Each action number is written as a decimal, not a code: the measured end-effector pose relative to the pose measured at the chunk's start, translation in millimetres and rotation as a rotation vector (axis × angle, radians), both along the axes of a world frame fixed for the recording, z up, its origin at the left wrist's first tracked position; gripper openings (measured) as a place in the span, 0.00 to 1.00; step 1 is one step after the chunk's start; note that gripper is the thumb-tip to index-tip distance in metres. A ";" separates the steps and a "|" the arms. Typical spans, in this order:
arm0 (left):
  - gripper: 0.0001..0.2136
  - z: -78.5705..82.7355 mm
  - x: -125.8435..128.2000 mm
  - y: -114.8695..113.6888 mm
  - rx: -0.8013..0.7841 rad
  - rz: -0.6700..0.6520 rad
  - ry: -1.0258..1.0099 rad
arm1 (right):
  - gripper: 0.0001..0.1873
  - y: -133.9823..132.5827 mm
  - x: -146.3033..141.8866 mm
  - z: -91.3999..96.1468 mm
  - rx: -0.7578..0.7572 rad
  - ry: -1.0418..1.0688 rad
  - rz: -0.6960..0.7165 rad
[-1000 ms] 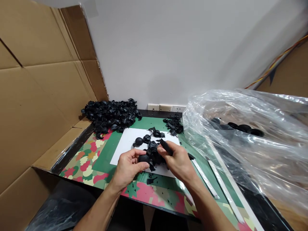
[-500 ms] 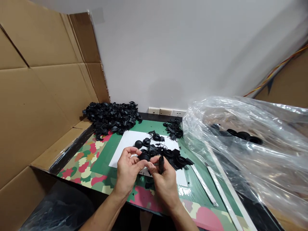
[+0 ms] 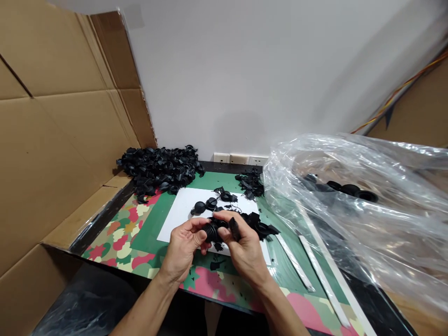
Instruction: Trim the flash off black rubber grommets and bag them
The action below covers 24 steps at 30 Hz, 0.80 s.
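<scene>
A ribbed black rubber bellows [image 3: 210,232] is gripped between the thumb and fingers of my left hand [image 3: 184,245], above the white sheet [image 3: 171,217]. My right hand [image 3: 248,247] is closed at the bellows' right side, thumb and forefinger around its black edge. A short dark piece [image 3: 234,228] sticks up between that hand's fingers; its kind I cannot make out. Behind my hands, round black rubber parts [image 3: 206,205] lie on the sheet. More black rubber pieces [image 3: 261,227] are heaped just right of my right hand, and small torn scraps [image 3: 217,265] lie below.
A large heap of black rubber parts [image 3: 161,170] sits at the back left beside a cardboard wall [image 3: 70,112]. A smaller scrap pile [image 3: 251,183] is near the wall sockets [image 3: 240,159]. Clear plastic [image 3: 332,224] spreads over the right side, near two white strips [image 3: 296,263].
My right hand has shifted up and over the bellows, its forefinger now reaching across the top. The fingertips of both hands have moved apart, and more of the bellows' ribs show. The view has shifted slightly.
</scene>
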<state>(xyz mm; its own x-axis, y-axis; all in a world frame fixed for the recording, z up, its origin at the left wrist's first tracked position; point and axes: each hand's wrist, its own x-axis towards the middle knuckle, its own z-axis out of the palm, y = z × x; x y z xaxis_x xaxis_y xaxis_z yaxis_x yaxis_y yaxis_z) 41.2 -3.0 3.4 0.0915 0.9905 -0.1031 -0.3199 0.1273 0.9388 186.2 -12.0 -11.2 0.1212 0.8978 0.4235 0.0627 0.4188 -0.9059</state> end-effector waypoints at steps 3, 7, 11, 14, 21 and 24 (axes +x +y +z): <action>0.22 -0.2 2.0 -2.1 0.012 0.034 0.007 | 0.09 2.1 -7.7 0.2 -0.063 0.064 0.094; 0.20 -1.9 2.0 -4.0 0.018 0.047 0.083 | 0.07 1.9 -17.0 -4.0 -0.164 0.100 0.026; 0.19 -4.0 2.1 -3.7 0.028 0.001 0.113 | 0.09 2.8 -19.6 -5.4 -0.048 -0.062 -0.029; 0.20 -4.3 1.3 -2.1 0.008 -0.003 0.108 | 0.11 4.1 -18.4 -6.2 0.152 -0.241 -0.115; 0.16 -2.1 7.6 -2.8 -0.030 0.034 0.037 | 0.05 1.5 -25.4 -16.4 0.295 -0.613 -0.291; 0.15 -2.9 12.8 -4.0 -0.033 0.095 -0.011 | 0.04 2.4 -30.4 -19.5 0.284 -0.620 -0.329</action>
